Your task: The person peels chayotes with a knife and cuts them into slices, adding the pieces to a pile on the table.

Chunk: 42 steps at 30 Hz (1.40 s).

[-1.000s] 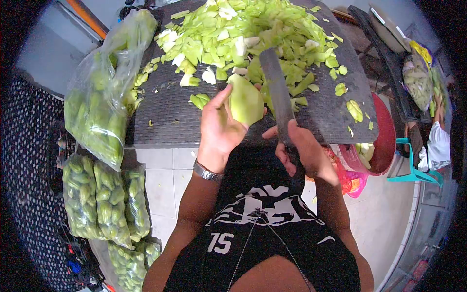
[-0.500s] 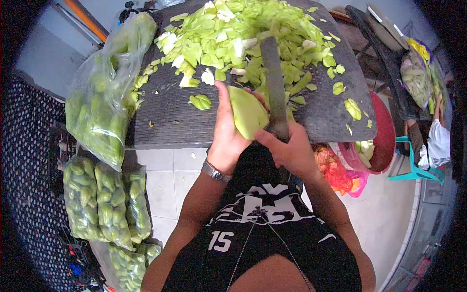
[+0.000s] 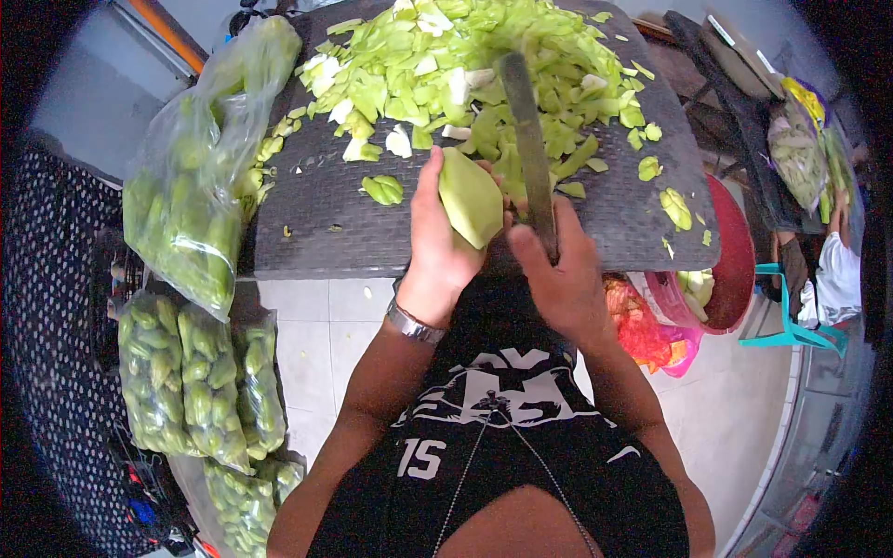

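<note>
My left hand (image 3: 442, 228) is closed around a peeled pale-green fruit (image 3: 470, 197) with flat cut facets, thumb along its left side. I cannot tell its exact kind. In my right hand (image 3: 567, 279) is a knife (image 3: 530, 139), its long blade pointing up and away from me, just right of the fruit. A small gap shows between blade and fruit; the knife's handle is hidden in my grip. Beyond both hands, a large heap of green peelings (image 3: 400, 70) covers the far part of the dark woven-top table (image 3: 326, 228). A loose peeling (image 3: 382, 189) lies left of the fruit.
A clear bag of green produce (image 3: 191, 205) leans at the table's left edge, with several more filled bags (image 3: 209, 372) below. Under the right edge stand a red tub (image 3: 735, 251) and a red net bag (image 3: 637, 325). Another person's arm (image 3: 842, 219) shows far right, near a teal stool (image 3: 795, 325).
The knife blade has moved slightly away from the fruit and turned, and my right hand has shifted a little right. The fruit has tilted slightly in my left hand.
</note>
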Each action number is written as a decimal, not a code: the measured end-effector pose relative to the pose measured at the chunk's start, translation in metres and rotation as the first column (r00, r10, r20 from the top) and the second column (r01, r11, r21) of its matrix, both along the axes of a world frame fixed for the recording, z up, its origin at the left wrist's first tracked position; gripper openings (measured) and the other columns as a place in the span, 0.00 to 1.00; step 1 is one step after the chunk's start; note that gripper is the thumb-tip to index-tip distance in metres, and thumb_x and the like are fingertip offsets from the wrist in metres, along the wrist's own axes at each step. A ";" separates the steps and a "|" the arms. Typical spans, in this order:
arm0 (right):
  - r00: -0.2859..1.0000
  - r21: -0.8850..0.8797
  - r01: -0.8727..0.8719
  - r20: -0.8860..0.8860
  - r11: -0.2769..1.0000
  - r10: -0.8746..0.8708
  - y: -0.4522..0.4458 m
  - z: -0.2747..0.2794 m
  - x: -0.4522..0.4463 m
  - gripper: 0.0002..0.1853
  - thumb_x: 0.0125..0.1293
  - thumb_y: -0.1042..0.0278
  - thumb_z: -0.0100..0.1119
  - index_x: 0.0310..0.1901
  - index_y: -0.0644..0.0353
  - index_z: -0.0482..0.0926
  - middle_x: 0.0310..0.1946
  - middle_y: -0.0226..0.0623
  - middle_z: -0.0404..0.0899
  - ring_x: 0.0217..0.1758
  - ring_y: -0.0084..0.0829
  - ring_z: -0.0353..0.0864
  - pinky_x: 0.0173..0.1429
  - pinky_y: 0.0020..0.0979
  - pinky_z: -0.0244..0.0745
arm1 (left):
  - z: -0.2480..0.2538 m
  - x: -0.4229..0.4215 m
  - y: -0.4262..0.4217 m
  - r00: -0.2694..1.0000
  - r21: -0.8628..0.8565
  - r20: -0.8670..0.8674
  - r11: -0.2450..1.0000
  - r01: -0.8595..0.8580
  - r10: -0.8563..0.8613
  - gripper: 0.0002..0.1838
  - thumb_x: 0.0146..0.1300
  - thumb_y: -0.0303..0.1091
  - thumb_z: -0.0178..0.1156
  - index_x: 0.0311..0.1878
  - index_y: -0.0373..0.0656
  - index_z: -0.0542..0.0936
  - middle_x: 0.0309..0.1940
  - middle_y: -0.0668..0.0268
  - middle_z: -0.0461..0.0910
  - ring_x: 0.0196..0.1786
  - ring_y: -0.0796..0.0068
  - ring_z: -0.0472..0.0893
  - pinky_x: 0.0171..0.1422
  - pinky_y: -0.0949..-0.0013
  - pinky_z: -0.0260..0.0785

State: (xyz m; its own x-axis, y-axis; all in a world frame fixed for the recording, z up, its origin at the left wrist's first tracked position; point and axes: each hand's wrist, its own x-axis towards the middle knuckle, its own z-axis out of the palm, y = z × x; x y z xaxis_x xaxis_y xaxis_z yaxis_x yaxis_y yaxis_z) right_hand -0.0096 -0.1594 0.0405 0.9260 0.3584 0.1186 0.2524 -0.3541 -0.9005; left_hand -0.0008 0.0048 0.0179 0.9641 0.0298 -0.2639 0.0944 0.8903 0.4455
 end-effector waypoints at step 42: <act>0.979 0.006 -0.203 0.027 0.979 0.202 0.007 -0.025 -0.013 0.39 0.78 0.37 0.40 0.71 0.67 0.55 0.45 0.67 0.82 0.48 0.70 0.81 0.47 0.59 0.77 | 0.011 -0.016 -0.020 0.976 0.157 0.007 0.964 -0.216 0.218 0.30 0.79 0.64 0.39 0.47 0.43 0.74 0.37 0.60 0.81 0.42 0.60 0.84 0.51 0.58 0.78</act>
